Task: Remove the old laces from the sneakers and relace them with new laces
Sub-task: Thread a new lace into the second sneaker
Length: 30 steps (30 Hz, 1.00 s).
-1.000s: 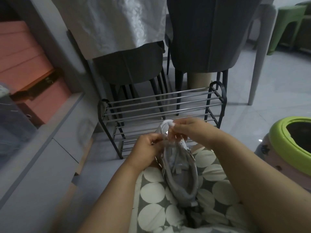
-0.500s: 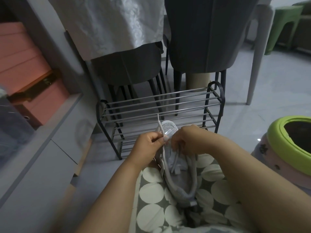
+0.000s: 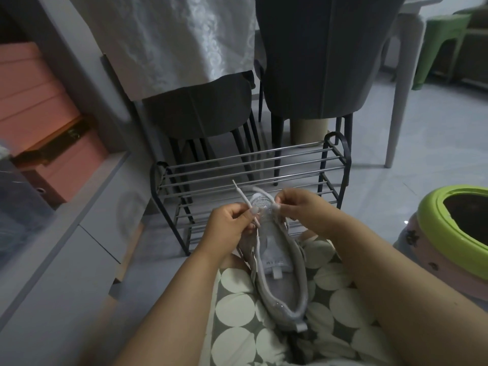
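A pale grey sneaker (image 3: 277, 265) lies on my lap, toe pointing away, its tongue bare and the eyelets along the sides unlaced. My left hand (image 3: 227, 228) pinches one end of a white lace (image 3: 244, 198), whose tip sticks up and to the left above the toe. My right hand (image 3: 301, 207) pinches the lace's other end at the right side of the toe. Both hands sit at the front eyelets, close together.
A black metal shoe rack (image 3: 250, 175) stands just beyond the sneaker. Two dark chairs (image 3: 317, 62) and a white tablecloth (image 3: 169, 40) lie behind it. A grey cabinet (image 3: 66, 233) is at left. A green and pink stool (image 3: 456, 233) is at right.
The laces that lay loose over the tongue are gone from it. My left hand has drawn a lace end up and left; my right hand rose to the toe.
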Each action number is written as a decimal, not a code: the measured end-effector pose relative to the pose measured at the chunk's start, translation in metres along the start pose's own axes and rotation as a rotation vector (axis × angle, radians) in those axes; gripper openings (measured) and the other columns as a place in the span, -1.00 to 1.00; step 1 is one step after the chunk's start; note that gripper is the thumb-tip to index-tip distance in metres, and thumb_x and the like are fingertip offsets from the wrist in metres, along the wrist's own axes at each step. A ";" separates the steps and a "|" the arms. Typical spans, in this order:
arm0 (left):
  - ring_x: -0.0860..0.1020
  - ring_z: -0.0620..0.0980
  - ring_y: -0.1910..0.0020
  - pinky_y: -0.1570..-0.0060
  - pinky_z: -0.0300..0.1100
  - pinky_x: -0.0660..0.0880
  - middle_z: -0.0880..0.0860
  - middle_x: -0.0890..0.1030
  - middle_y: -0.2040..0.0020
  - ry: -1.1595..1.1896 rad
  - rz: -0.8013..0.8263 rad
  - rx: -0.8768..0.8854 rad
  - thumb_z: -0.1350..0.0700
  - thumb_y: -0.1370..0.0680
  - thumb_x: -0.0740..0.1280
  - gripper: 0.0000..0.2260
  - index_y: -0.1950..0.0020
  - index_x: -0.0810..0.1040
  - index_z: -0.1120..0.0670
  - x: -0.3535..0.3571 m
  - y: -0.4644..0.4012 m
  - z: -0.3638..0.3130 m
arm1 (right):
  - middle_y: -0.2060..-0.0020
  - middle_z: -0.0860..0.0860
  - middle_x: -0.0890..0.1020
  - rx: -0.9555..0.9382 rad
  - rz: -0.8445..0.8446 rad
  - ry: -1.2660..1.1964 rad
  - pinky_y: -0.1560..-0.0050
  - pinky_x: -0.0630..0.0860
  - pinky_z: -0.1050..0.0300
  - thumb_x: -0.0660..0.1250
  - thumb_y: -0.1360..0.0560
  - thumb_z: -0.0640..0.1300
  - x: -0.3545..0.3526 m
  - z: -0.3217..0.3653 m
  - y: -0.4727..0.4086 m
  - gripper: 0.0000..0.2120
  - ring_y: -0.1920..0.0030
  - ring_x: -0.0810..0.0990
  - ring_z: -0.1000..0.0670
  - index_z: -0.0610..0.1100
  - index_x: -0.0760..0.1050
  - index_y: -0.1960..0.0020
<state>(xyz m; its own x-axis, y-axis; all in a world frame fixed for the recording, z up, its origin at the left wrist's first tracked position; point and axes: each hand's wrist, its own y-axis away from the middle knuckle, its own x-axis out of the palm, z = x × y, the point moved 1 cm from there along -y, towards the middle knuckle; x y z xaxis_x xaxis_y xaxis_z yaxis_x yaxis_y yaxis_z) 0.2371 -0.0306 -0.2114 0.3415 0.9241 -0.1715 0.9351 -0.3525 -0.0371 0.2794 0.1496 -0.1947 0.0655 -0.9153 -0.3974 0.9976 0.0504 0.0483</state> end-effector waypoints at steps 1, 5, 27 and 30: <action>0.53 -0.17 0.40 0.25 -0.24 0.54 0.05 0.60 0.34 0.001 0.002 0.009 0.17 -0.53 0.37 -0.89 0.15 0.64 0.16 0.002 -0.002 -0.003 | 0.29 -0.03 0.55 0.008 -0.020 -0.049 0.14 0.44 0.05 0.30 -0.53 -0.17 0.003 0.000 0.000 -0.93 0.26 0.47 -0.03 -0.13 0.49 0.12; 0.55 -0.13 0.40 0.27 -0.22 0.54 -0.03 0.59 0.44 -0.015 0.001 0.024 0.15 -0.54 0.38 -0.94 0.09 0.65 0.10 0.006 -0.010 -0.012 | 0.35 -0.06 0.49 -0.049 -0.128 -0.230 0.18 0.38 -0.02 0.30 -0.53 -0.23 0.012 0.004 -0.002 -0.92 0.28 0.40 -0.07 -0.18 0.46 0.14; 0.54 -0.07 0.41 0.24 -0.08 0.56 0.05 0.57 0.41 -0.175 0.026 0.132 0.20 -0.54 0.37 -0.87 0.20 0.61 0.09 0.015 -0.034 -0.055 | 0.34 -0.11 0.55 -0.142 -0.154 -0.030 0.22 0.55 0.04 0.38 -0.48 -0.18 0.008 0.009 -0.007 -0.86 0.33 0.51 -0.02 -0.27 0.58 0.07; 0.52 -0.03 0.44 0.24 -0.06 0.56 0.07 0.55 0.42 -0.133 0.006 0.131 0.22 -0.54 0.37 -0.86 0.23 0.60 0.11 0.018 -0.038 -0.061 | 0.38 -0.06 0.52 -0.176 -0.117 -0.074 0.29 0.53 0.16 0.34 -0.51 -0.19 0.006 0.010 -0.004 -0.91 0.38 0.51 0.07 -0.18 0.58 0.15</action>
<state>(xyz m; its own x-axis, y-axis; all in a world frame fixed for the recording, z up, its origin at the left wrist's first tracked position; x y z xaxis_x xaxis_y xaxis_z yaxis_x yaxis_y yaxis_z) 0.2132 0.0085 -0.1527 0.3230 0.8973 -0.3009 0.9100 -0.3817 -0.1617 0.2754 0.1401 -0.1880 -0.0460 -0.9456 -0.3220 0.9876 0.0054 -0.1569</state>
